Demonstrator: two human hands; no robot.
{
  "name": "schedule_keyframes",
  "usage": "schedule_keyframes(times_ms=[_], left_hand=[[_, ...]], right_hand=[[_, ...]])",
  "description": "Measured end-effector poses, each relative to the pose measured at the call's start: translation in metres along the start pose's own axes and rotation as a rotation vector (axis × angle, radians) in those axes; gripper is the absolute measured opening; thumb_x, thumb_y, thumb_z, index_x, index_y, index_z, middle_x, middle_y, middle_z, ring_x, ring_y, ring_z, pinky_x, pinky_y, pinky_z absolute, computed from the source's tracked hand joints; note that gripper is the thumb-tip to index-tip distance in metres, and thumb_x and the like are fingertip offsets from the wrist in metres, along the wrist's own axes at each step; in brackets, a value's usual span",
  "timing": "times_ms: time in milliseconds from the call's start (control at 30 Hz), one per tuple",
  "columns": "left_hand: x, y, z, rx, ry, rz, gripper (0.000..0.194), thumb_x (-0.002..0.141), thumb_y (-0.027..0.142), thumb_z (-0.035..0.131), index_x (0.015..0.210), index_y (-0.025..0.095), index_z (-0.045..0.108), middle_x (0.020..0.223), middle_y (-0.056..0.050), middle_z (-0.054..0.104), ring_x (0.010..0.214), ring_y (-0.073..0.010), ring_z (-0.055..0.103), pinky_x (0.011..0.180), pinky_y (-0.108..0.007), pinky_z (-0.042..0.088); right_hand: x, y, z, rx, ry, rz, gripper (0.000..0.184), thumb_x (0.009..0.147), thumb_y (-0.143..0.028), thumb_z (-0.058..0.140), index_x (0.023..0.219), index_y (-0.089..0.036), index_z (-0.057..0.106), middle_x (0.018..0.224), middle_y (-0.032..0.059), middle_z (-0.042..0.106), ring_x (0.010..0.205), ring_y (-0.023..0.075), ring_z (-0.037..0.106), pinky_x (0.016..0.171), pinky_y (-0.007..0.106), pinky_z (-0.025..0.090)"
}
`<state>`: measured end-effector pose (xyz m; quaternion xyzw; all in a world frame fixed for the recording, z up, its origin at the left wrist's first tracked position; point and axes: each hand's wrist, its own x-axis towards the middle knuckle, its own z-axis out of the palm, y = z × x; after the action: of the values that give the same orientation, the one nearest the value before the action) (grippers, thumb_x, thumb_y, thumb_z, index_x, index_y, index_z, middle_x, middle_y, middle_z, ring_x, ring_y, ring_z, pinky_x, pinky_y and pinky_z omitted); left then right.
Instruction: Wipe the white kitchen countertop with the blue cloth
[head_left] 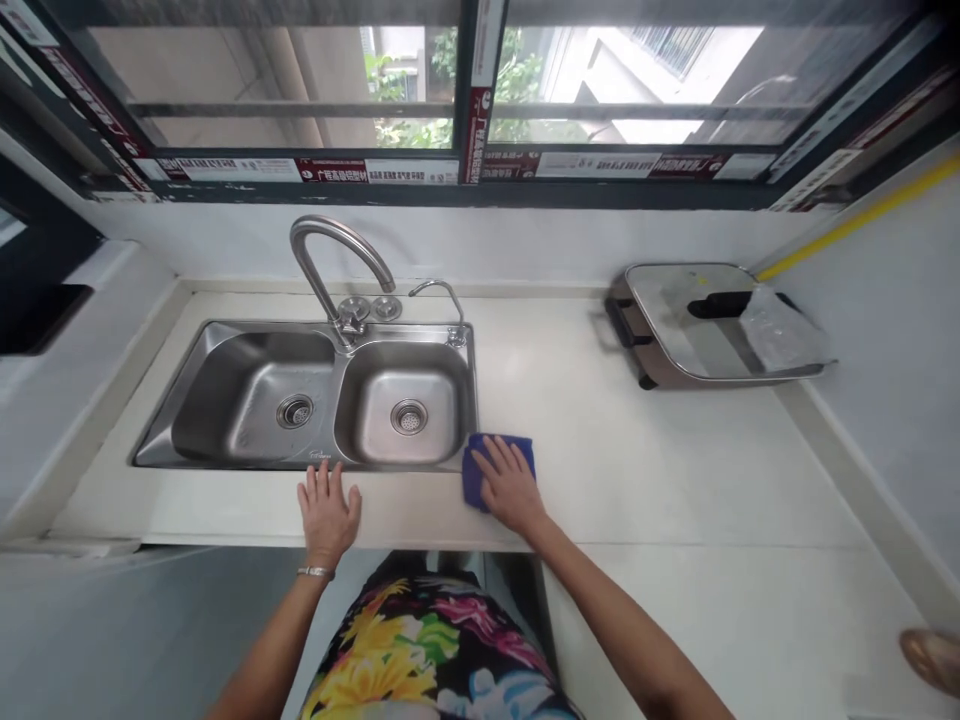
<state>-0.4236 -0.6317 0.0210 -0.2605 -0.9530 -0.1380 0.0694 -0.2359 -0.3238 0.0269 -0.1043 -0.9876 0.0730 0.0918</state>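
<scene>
My right hand (511,487) lies flat on a folded blue cloth (474,482), its fingers stretched out over the top. The cloth rests on the countertop (600,450), against the front right corner of the steel double sink (340,400). At the sink's front edge, my left hand (328,512) is palm down with fingers spread, holding nothing. Its fingertips touch or nearly touch the rim. A bracelet (316,572) circles the left wrist. Both sink bowls show their round drains.
A curved faucet (341,235) and a smaller thin spout (442,290) rise behind the sink. Toward the back right stands an electric pan (690,335) with a glass lid and a clear plastic bag (784,330) on top. A brown object (930,655) is at the right edge. Windows line the back wall.
</scene>
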Motion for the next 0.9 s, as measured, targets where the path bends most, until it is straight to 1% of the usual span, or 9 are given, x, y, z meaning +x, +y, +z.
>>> schedule_keyframes(times_ms=[100,167,233,300,433,533,633,767,900], left_hand=[[-0.002,-0.002,0.001,-0.048,0.017,-0.005,0.056,0.097,0.036,0.040,0.143,0.006,0.050,0.154,-0.022,0.043,0.152,-0.0382,0.018,0.120,-0.064,0.019],[-0.004,-0.004,0.002,-0.081,0.021,-0.007,0.056,0.097,0.036,0.041,0.144,0.007,0.049,0.155,-0.022,0.042,0.153,-0.0375,0.018,0.121,-0.063,0.018],[-0.006,-0.005,0.002,-0.108,0.017,-0.005,0.056,0.096,0.035,0.041,0.145,0.008,0.049,0.156,-0.021,0.040,0.153,-0.0369,0.017,0.121,-0.063,0.018],[-0.007,-0.005,0.003,-0.120,0.014,-0.010,0.056,0.096,0.034,0.041,0.144,0.008,0.049,0.157,-0.021,0.039,0.153,-0.0370,0.016,0.122,-0.063,0.018],[-0.006,-0.004,0.001,-0.116,-0.009,-0.023,0.057,0.095,0.033,0.043,0.145,0.006,0.048,0.157,-0.023,0.038,0.154,-0.0384,0.013,0.121,-0.065,0.018],[-0.005,-0.004,-0.001,-0.105,-0.021,-0.021,0.057,0.096,0.032,0.042,0.145,0.005,0.048,0.157,-0.024,0.038,0.154,-0.0388,0.012,0.120,-0.066,0.018],[-0.004,-0.003,-0.002,-0.096,-0.023,-0.021,0.056,0.096,0.032,0.040,0.144,0.005,0.048,0.156,-0.024,0.039,0.154,-0.0384,0.012,0.121,-0.065,0.018],[-0.005,-0.004,0.000,-0.098,-0.024,-0.027,0.055,0.097,0.032,0.040,0.143,0.004,0.049,0.157,-0.024,0.037,0.154,-0.0379,0.012,0.122,-0.064,0.016],[-0.007,-0.006,0.004,-0.116,-0.041,-0.054,0.057,0.095,0.034,0.040,0.145,0.008,0.047,0.158,-0.021,0.037,0.154,-0.0366,0.012,0.122,-0.064,0.016]], right_hand=[[-0.042,-0.005,-0.009,-0.032,-0.050,-0.059,0.061,0.091,-0.021,0.046,0.152,-0.021,0.039,0.164,0.0092,0.027,0.152,0.0273,0.019,0.122,0.050,0.024],[-0.063,-0.008,-0.011,-0.079,-0.054,-0.037,0.063,0.090,-0.017,0.044,0.152,-0.019,0.038,0.164,0.0108,0.027,0.152,0.0281,0.019,0.122,0.051,0.025],[-0.074,-0.013,-0.011,-0.124,-0.056,0.010,0.064,0.088,-0.016,0.045,0.151,-0.017,0.039,0.163,0.0124,0.028,0.152,0.0290,0.020,0.121,0.052,0.026],[-0.072,-0.020,-0.008,-0.156,-0.057,0.068,0.062,0.087,-0.018,0.046,0.149,-0.015,0.041,0.162,0.0140,0.029,0.152,0.0305,0.021,0.121,0.053,0.026],[-0.039,-0.031,0.002,-0.182,-0.039,0.169,0.059,0.087,-0.024,0.050,0.145,-0.013,0.046,0.160,0.0170,0.032,0.150,0.0332,0.024,0.120,0.054,0.025],[-0.006,-0.027,0.008,-0.180,-0.027,0.194,0.059,0.087,-0.025,0.050,0.145,-0.014,0.045,0.160,0.0164,0.033,0.150,0.0326,0.024,0.121,0.053,0.023],[0.022,-0.010,0.010,-0.177,-0.031,0.172,0.058,0.088,-0.024,0.048,0.145,-0.016,0.045,0.160,0.0143,0.034,0.150,0.0305,0.024,0.122,0.051,0.021],[0.059,0.019,0.012,-0.166,-0.019,0.123,0.058,0.088,-0.023,0.046,0.145,-0.017,0.045,0.160,0.0137,0.035,0.149,0.0294,0.026,0.121,0.049,0.022],[0.100,0.047,0.015,-0.170,-0.010,0.081,0.059,0.087,-0.024,0.045,0.146,-0.016,0.045,0.159,0.0134,0.036,0.147,0.0299,0.028,0.120,0.050,0.024]])
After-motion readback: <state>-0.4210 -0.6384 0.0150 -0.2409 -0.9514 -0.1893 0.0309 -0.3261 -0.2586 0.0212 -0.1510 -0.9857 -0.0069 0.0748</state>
